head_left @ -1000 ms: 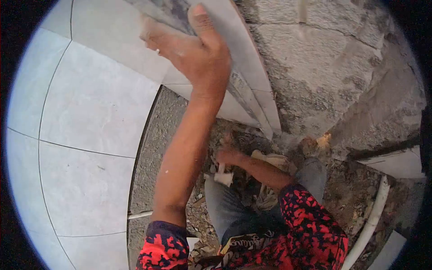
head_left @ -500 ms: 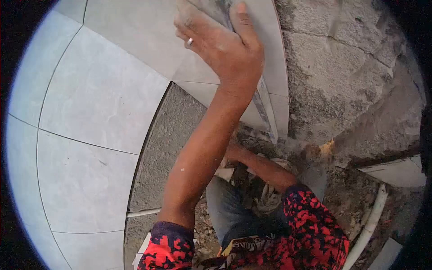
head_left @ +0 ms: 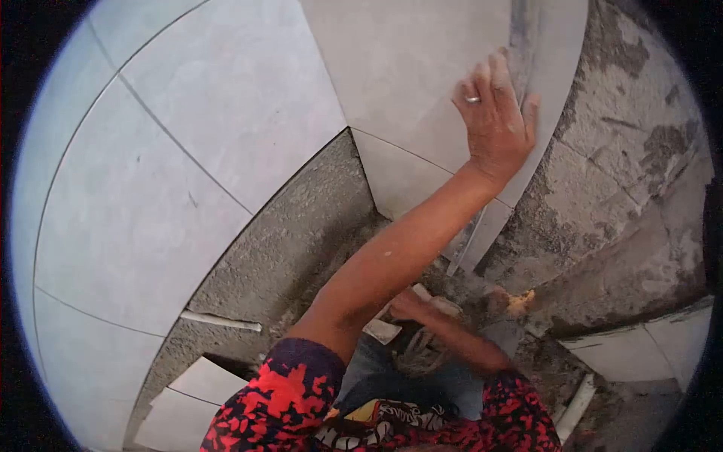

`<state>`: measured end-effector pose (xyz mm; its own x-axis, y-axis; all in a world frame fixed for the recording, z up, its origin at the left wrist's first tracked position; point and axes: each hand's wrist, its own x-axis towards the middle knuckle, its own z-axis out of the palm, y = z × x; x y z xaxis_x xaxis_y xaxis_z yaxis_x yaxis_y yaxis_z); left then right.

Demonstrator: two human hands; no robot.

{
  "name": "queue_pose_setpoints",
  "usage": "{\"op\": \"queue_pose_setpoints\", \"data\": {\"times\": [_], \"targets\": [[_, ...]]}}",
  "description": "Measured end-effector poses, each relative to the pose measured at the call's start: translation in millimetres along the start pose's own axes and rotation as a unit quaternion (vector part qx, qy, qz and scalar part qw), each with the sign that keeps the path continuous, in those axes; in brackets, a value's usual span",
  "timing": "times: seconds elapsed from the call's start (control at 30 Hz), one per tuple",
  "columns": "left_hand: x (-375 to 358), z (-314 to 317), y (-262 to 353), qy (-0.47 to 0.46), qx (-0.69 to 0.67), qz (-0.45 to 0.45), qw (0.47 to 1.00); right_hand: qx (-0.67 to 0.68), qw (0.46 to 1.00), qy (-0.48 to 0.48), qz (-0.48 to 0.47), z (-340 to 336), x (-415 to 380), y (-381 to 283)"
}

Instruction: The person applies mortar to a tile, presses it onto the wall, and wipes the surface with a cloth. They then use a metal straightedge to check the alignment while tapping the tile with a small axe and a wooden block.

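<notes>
Tile (head_left: 422, 68) sits at 12 o'clock on wall; I see left hand (head_left: 497, 124) flat, fingers spread on it. Right hand (head_left: 407, 305) low, grip unclear. Uneven push could shift tile w/ mortar wet.

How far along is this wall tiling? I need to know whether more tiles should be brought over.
Done: large grey tiles cover the wall on the left. In hand: the left hand lies flat on a tile against the wall beside them; the right hand is low among the rubble. Left: a bare mortar strip below the tiles and the rough wall to the right remain uncovered. Loose tile pieces lie at the bottom.
</notes>
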<state>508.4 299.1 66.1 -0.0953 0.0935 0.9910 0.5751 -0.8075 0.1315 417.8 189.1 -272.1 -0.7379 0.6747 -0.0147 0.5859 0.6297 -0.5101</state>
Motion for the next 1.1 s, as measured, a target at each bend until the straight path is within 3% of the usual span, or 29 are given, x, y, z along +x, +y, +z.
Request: {"op": "queue_pose_setpoints", "data": {"times": [0.03, 0.1, 0.13, 0.23, 0.27, 0.33, 0.37, 0.4, 0.47, 0.5, 0.53, 0.67, 0.7, 0.73, 0.8, 0.83, 0.87, 0.93, 0.97, 1.03, 1.07, 1.1], "targets": [[0.4, -0.6, -0.4, -0.011, -0.005, 0.001, 1.0, -0.01, 1.0, -0.008, 0.003, 14.9, -14.3, -1.8], [2.4, -3.5, -1.4, -0.017, -0.018, -0.004, 1.0, 0.228, 0.97, 0.08, 0.038, 36.1, -43.1, -7.0], [2.5, -4.7, -0.4, -0.02, -0.023, -0.009, 1.0, 0.222, 0.97, 0.08, 0.051, 40.6, -52.6, -10.5], [-0.9, -0.7, -0.5, -0.021, -0.051, -0.019, 0.998, 0.469, 0.845, 0.116, 0.228, 51.8, -79.4, -25.7], [-1.2, -3.6, -2.4, -0.019, -0.051, -0.015, 0.998, 0.466, 0.842, 0.125, 0.241, 53.4, -94.1, -30.3], [1.2, -13.9, -5.3, -0.036, -0.093, -0.034, 0.994, 0.691, 0.656, 0.221, 0.208, 52.6, -120.2, -35.8], [6.0, -23.1, -6.6, -0.037, -0.155, -0.037, 0.987, 0.346, 0.895, 0.272, 0.065, 53.2, -130.6, -32.5], [10.4, -33.0, -9.7, -0.039, -0.214, -0.039, 0.975, 0.342, 0.896, 0.276, 0.07, 51.9, -143.7, -27.4], [28.7, -60.7, -13.0, -0.055, -0.231, -0.048, 0.97, 0.46, 0.849, 0.193, 0.171, 37.0, -163.1, -36.0], [34.3, -71.0, -17.7, -0.096, -0.256, -0.089, 0.958, 0.46, 0.848, 0.194, 0.177, 30.7, -167.6, -43.0], [42.4, -79.8, -20.8, -0.134, -0.279, -0.129, 0.942, 0.49, 0.83, 0.213, 0.156, 19.3, -169.6, -47.8], [90.4, -128.3, 6.2, -0.088, -0.359, -0.158, 0.916, 0.6, 0.747, 0.277, 0.068, -28.1, -173.7, -73.9], [88.9, -127.4, 4.1, -0.085, -0.358, -0.158, 0.916, 0.509, 0.802, 0.276, 0.145, -35.8, -173.6, -83.7], [85.4, -122.9, 0.9, -0.087, -0.328, -0.135, 0.931, 0.507, 0.805, 0.274, 0.143, -51.2, -171.4, -98.4], [88.9, -120.5, 4.4, -0.083, -0.294, -0.106, 0.946, 0.415, 0.742, 0.342, 0.401, -103.6, -159.7, -138.2], [90.5, -121.3, 11.3, -0.074, -0.328, -0.1, 0.937, 0.442, 0.666, 0.448, 0.401, -136.4, -148.1, -169.1], [92.7, -120.8, 18.2, -0.065, -0.36, -0.093, 0.926, 0.439, 0.671, 0.447, 0.397, -136.7, -148.4, -164.6], [100.2, -114.1, 35.2, -0.046, -0.377, -0.074, 0.922, 0.293, 0.677, 0.565, 0.369, -135.3, -153.1, -151.3], [105.0, -112.8, 43.4, -0.034, -0.398, -0.057, 0.915, 0.289, 0.681, 0.564, 0.367, -147.0, -150.2, -156.5], [113.0, -113.2, 60.4, -0.028, -0.449, -0.053, 0.892, 0.163, 0.739, 0.611, 0.232, -176.6, -147.0, -169.3], [117.6, -115.2, 66.4, -0.027, -0.501, -0.046, 0.864, 0.159, 0.74, 0.61, 0.235, -181.9, -148.4, -166.0], [121.7, -117.8, 67.5, -0.034, -0.454, -0.018, 0.89, 0.164, 0.728, 0.621, 0.239, -186.1, -153.2, -160.4]]}}
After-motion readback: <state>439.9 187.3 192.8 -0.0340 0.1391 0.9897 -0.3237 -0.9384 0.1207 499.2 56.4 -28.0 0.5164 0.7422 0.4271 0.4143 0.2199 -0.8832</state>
